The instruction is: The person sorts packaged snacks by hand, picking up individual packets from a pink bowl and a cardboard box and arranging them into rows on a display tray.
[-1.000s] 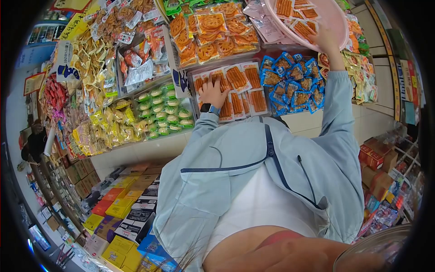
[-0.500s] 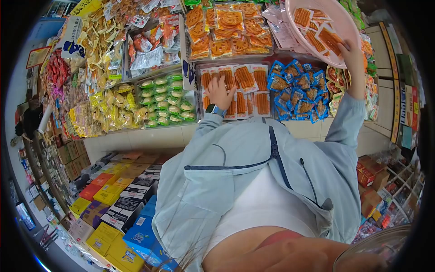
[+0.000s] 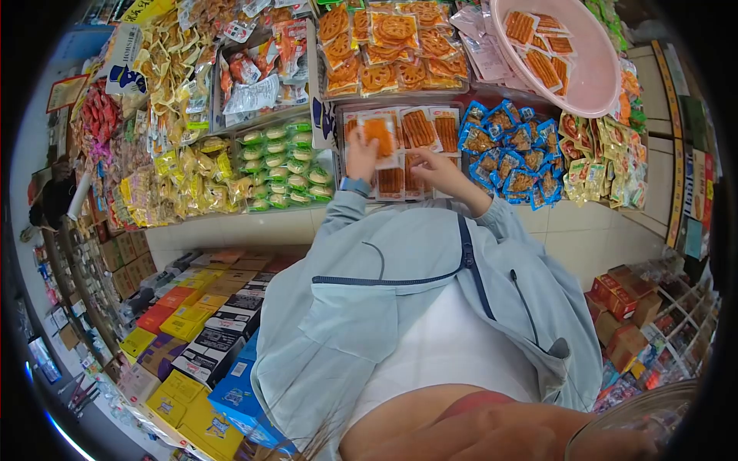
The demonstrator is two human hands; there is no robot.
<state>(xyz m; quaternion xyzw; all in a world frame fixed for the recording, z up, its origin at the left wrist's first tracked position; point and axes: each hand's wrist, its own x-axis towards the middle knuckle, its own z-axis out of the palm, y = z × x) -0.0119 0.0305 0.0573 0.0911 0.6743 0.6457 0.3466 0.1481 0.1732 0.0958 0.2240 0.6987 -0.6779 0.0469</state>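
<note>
My left hand (image 3: 361,156) grips a clear-and-white snack packet (image 3: 379,140) with an orange-brown filling, lifted over a tray of similar packets. My right hand (image 3: 437,172) is just to the right, its bent thumb and fingers apart over the same tray, with nothing visible between them. Flat packets of brown strips (image 3: 418,129) lie in rows beneath both hands. A pink plastic basin (image 3: 600,73) sits at the upper right with several strip packets (image 3: 542,69) inside.
Blue snack packets (image 3: 511,150) lie right of the tray, green-and-white packets (image 3: 284,165) to the left. Lotus-root slice packets (image 3: 392,34) fill the tray behind. Stacked cartons (image 3: 184,399) stand at lower left, red boxes (image 3: 615,296) at lower right.
My right hand has left the basin, leaving the packet there, and come down to the strip tray. My left hand has lifted a packet from that tray.
</note>
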